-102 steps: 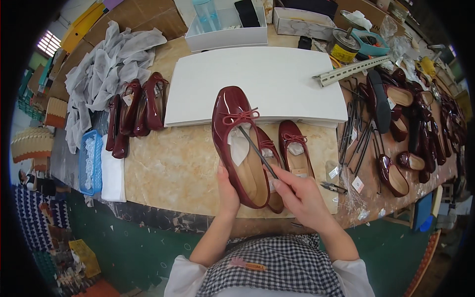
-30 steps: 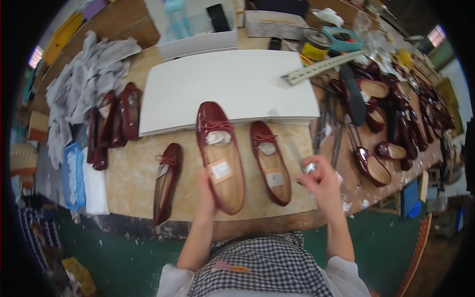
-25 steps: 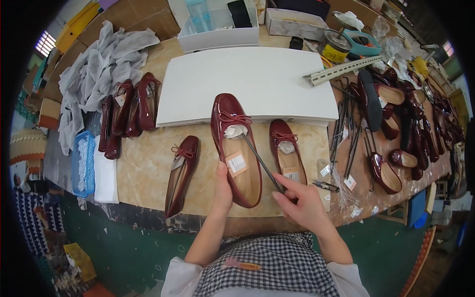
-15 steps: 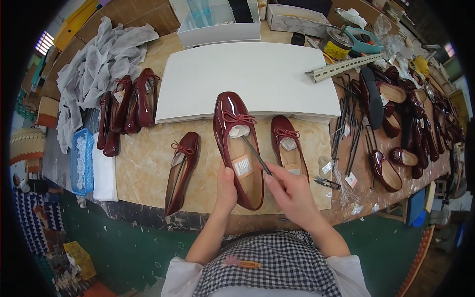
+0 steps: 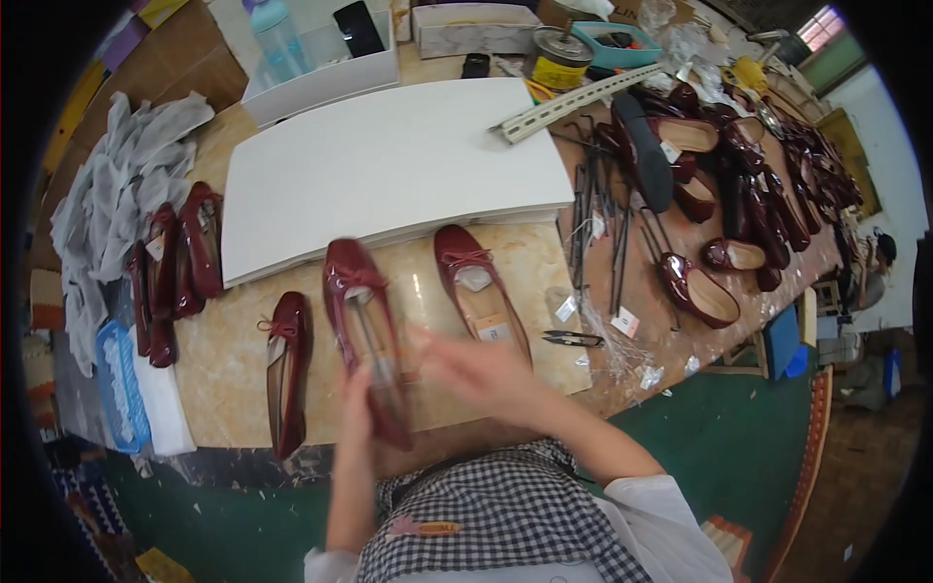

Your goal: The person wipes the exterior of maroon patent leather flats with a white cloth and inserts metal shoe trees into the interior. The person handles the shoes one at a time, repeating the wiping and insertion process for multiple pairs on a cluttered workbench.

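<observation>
My left hand [image 5: 357,413] is closed on the left side of a dark red patent ballet flat [image 5: 342,267] near its heel. The shoe's toe points away from me, and its heel half is blurred. A thin dark rod lies lengthwise inside, with white stuffing in the toe. Just right of this shoe is my right hand [image 5: 486,377], its fingers smeared by motion and pointing left. A second flat [image 5: 455,253] with a bow and a paper label lies beyond the right hand. Left of the held shoe, another flat [image 5: 289,374] rests tilted on its side.
A large white board stack [image 5: 389,165] lies behind the shoes. More red flats [image 5: 199,243] stand at left beside a blue basket [image 5: 121,389]. On the right are thread snips [image 5: 573,338], dark rods [image 5: 619,257], a slotted metal bar [image 5: 583,102] and heaped shoes [image 5: 773,209].
The view has swung right, so the table appears shifted left. My right hand has let go of the rod, which now lies inside the shoe. The held shoe has come down toward the table.
</observation>
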Demonstrator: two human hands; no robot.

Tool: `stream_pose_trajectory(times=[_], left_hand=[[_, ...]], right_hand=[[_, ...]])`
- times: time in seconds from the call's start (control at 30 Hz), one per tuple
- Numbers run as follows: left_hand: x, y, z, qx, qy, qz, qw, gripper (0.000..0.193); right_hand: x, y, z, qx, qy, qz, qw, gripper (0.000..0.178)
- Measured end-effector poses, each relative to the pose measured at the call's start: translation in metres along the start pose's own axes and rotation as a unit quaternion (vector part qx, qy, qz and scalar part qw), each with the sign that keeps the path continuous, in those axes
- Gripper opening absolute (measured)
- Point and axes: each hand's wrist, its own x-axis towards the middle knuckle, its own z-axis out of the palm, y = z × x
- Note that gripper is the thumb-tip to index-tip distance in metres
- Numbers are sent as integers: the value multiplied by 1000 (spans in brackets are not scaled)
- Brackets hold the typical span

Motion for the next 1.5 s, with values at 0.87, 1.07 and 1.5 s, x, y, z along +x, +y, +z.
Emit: stream_pose_trajectory(times=[0.87,1.07,1.5], left_hand=[[-3,33,67,-234,-226,-104,940,76],[-2,33,63,-196,-203,-62,957,86],[19,19,59,11,-12,221,975,67]], right_hand=[[-72,27,-158,-30,498,68,864,13],[-58,128,-148,-332,396,30,856,10],[-8,-38,-18,86,-13,165,982,40]])
